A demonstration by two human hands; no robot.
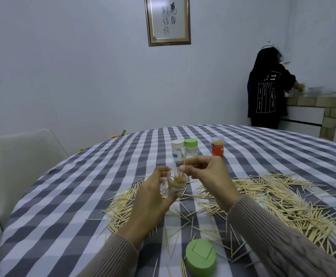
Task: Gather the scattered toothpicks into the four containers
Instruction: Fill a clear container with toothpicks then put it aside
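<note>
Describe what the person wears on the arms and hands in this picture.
Both arms are covered by long sleeves of a ribbed, grey-brown knit: the left sleeve and the right sleeve each end at the wrist. The left hand and right hand are bare, with no gloves, rings or watch showing.

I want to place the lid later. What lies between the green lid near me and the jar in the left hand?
In the head view, loose toothpicks on the cloth lie between the lid and the jar.

Just one view here, worn on the head, looking forward and down across the checked surface [83, 196], close over both hands [155, 196], far wall [83, 66] facing us.
</note>
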